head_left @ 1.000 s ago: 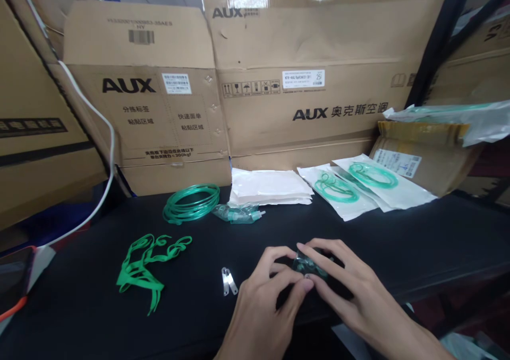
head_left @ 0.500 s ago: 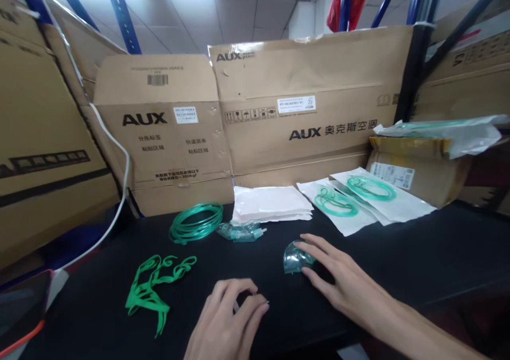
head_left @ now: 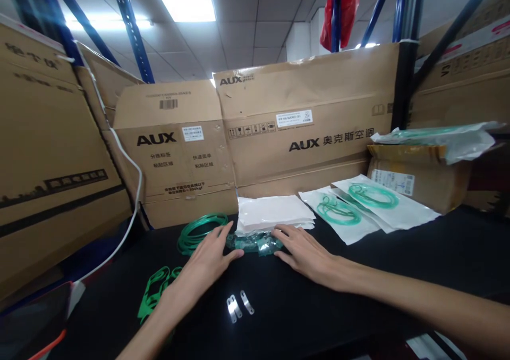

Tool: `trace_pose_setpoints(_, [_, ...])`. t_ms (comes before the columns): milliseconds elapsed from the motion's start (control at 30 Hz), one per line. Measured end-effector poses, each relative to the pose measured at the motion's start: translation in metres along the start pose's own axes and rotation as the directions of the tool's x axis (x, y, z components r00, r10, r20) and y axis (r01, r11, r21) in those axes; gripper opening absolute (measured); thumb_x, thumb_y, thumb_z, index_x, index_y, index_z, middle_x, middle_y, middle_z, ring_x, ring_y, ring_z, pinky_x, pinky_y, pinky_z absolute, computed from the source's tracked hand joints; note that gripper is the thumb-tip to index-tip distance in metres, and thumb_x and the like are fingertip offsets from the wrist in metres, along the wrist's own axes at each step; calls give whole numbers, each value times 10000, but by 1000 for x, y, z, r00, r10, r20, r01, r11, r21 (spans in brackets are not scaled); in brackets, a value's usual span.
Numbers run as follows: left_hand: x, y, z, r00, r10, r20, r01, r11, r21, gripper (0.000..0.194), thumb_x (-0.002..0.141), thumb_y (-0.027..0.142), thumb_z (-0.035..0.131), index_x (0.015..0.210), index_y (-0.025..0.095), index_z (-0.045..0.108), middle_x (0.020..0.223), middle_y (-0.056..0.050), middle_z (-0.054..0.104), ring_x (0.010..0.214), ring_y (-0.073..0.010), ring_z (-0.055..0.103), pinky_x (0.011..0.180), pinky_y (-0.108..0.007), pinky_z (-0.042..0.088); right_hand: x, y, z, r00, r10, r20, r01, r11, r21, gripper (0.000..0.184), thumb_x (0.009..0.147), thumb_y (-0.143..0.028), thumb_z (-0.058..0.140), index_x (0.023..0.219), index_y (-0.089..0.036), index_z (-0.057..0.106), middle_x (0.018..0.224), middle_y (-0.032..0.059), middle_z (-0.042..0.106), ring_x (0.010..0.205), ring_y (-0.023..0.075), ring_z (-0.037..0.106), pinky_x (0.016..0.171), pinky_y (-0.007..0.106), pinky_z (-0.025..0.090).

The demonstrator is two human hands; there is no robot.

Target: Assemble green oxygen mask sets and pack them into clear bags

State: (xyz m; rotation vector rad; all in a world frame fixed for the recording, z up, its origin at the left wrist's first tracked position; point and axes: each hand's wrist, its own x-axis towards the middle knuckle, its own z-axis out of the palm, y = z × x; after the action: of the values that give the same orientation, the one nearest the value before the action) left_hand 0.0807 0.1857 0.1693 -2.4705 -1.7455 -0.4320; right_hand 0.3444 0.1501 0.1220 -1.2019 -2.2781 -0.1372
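Observation:
A clear green plastic mask (head_left: 269, 245) is gripped at its right side between the thumb and fingers of my right hand (head_left: 306, 253). It rests against another green mask piece (head_left: 244, 242) in front of the white pouches. My left hand (head_left: 209, 258) is open at the left end of these masks, fingers and thumb apart; whether it touches them I cannot tell. Behind its fingers lies a coil of green tubing (head_left: 195, 231). Three small metal strips (head_left: 238, 305) lie nearer me. My left forearm partly hides a tangle of green elastic strap (head_left: 153, 294).
White pouches (head_left: 274, 211) are stacked against the cardboard boxes (head_left: 303, 131). To the right lie pouches with green tubing (head_left: 338, 214), near a small carton (head_left: 430, 174). A white cable (head_left: 133, 211) and an orange-edged device (head_left: 35, 317) are at the left.
My right hand has carried the mask left and back to the other mask piece. My left hand set a metal strip beside the other two, then moved up to the masks. The view has tilted upward.

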Motion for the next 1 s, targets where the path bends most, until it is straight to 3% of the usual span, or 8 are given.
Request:
trace_pose_setpoints(133, [9,1,2,999,17,43,-16,1000,-3,636,916,467,597,1446,119,546,1428,-206,607,1364,-380,532,1094,-490,444,6,-4,-5,1000,-17,-4,17,1000,-20,336,971,-189,607,1299,-206,533,1372,182,589,1257,350,594,1037,610,495])
trace_pose_setpoints(333, [0,6,-4,999,33,29,-34,999,11,485,968,430,524,1326,131,655,1319,-173,674,1192,-365,655,999,-453,503,15,-6,-3,998,-57,16,58,998,-21,235,984,-200,578,1218,-196,546,1283,163,581,1117,281,641,885,437,586])
trace_pose_setpoints(467, [2,7,-8,1000,17,19,-18,999,38,483,980,396,526,1321,79,655,1291,-195,696,1213,-391,645,1017,-477,494,25,-6,3,998,-56,13,57,997,-61,143,968,-161,575,1111,-174,579,1212,165,560,1110,297,604,907,470,549])
trace_pose_setpoints(633, [2,6,-12,1000,1,-3,-1,997,81,451,962,342,572,1312,71,658,1330,-216,677,1252,-401,622,1034,-511,490,28,-10,7,999,-31,9,32,995,-93,258,923,-177,665,1170,-183,591,1194,149,578,1108,307,612,962,514,521])
trace_pose_setpoints(767, [-15,15,-20,995,12,-97,-3,995,97,460,980,397,557,1360,148,631,1432,-168,613,1328,-375,562,1065,-516,479,8,-13,-11,1000,18,-17,-19,995,-94,371,928,-272,688,1284,-226,593,1226,143,606,1123,313,628,976,527,532])
trace_pose_setpoints(900, [-56,52,-14,937,185,-296,-196,981,-6,379,1006,442,523,1286,237,674,1296,-94,704,1173,-319,666,979,-483,551,-33,3,-42,993,116,-39,-119,988,-100,241,984,-314,594,1174,-204,695,1162,128,674,1053,278,686,922,440,574])
trace_pose_setpoints(967, [-75,81,1,877,323,-355,-375,923,-87,304,1019,387,514,1229,268,698,1145,-56,761,1020,-275,722,882,-420,594,-59,23,-59,977,204,-62,-210,971,-112,265,1015,-346,530,1103,-200,733,1083,108,723,970,249,724,855,384,597])
trace_pose_setpoints(1000, [-83,96,12,862,393,-319,-451,883,-132,275,1014,347,533,1223,275,697,1073,-36,774,947,-247,735,844,-383,603,-72,37,-68,965,250,-81,-258,958,-126,287,1014,-372,521,1054,-205,751,1047,100,745,936,249,739,835,376,602])
